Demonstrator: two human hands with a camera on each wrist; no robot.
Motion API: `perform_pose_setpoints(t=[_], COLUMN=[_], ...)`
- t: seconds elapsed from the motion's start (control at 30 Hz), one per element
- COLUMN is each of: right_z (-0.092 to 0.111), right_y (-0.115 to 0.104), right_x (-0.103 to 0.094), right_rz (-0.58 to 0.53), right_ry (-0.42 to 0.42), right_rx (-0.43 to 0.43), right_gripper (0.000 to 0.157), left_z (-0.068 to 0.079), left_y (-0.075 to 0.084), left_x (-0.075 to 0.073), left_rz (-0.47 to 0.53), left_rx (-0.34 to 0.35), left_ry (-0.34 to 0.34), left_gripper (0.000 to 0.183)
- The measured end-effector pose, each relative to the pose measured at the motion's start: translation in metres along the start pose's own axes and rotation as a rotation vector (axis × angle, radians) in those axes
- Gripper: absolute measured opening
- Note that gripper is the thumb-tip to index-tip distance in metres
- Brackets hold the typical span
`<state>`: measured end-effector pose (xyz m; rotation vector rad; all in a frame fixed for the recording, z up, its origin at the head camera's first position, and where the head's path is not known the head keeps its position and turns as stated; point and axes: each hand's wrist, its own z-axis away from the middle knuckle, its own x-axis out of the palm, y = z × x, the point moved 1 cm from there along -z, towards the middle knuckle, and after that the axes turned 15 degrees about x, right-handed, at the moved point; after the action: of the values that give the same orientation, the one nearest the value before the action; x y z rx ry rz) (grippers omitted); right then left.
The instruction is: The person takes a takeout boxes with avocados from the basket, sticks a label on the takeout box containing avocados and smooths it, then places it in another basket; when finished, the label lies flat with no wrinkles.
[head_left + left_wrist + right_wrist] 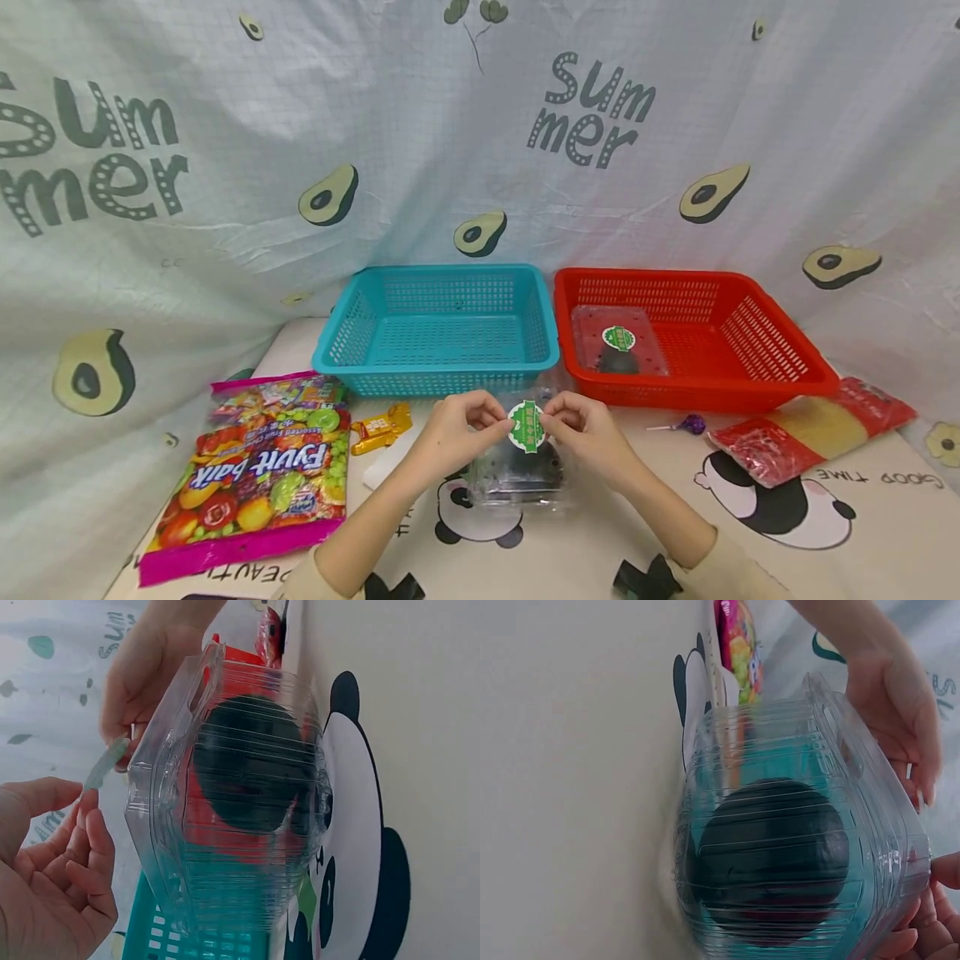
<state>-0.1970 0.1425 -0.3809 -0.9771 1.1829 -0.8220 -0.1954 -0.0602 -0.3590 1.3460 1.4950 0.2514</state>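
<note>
A round green-and-white sticker [527, 427] is pinched at its left edge by my left hand [467, 432] and at its right edge by my right hand [591, 433]. Below it on the table stands a clear plastic clamshell box [491, 490], its lid closed. Through the ribbed wall in the left wrist view, a dark round fruit [251, 761] is visible; its kind is not clear. Seen edge-on in that view, the sticker [106, 762] is held above the lid. In the right wrist view the box [810, 757] hides most of the sticker.
A blue basket [435, 367] stands behind the box. Beside it, a red basket [697, 392] contains another stickered clear box [585, 333]. Left are a fruit candy bag [255, 475] and an orange wrapper [381, 429]; right are a lollipop [692, 424] and a red-and-yellow packet [813, 429].
</note>
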Motion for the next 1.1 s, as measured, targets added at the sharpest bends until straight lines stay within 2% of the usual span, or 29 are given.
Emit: perform_pose_setpoints(t=[0.2, 0.33, 0.5, 0.7, 0.87, 1.1], right_z=[0.000, -0.002, -0.010, -0.021, -0.024, -0.026], right_y=[0.001, -0.001, -0.001, 0.006, 0.009, 0.009], right_x=[0.002, 0.003, 0.004, 0.002, 0.000, 0.005], right_rz=[0.014, 0.067, 0.164, 0.241, 0.275, 0.308], right_ry=[0.001, 0.053, 0.153, 0.208, 0.198, 0.202], right_rx=[0.007, -0.021, -0.056, -0.039, 0.017, 0.025], right_gripper=[0.015, 0.012, 0.007, 0.010, 0.011, 0.013], left_z=[0.001, -0.002, -0.009, -0.016, -0.018, -0.014], left_y=[-0.004, -0.007, -0.011, -0.019, -0.020, -0.020], left_x=[0.000, 0.000, 0.001, 0.008, 0.011, 0.012], left_rz=[0.019, 0.018, -0.058, -0.135, -0.168, -0.210], left_rx=[-0.030, -0.040, -0.070, -0.122, -0.121, -0.079], left_ry=[0.006, 0.013, 0.014, -0.030, -0.049, -0.043], left_gripper=[0.010, 0.012, 0.015, 0.018, 0.015, 0.009])
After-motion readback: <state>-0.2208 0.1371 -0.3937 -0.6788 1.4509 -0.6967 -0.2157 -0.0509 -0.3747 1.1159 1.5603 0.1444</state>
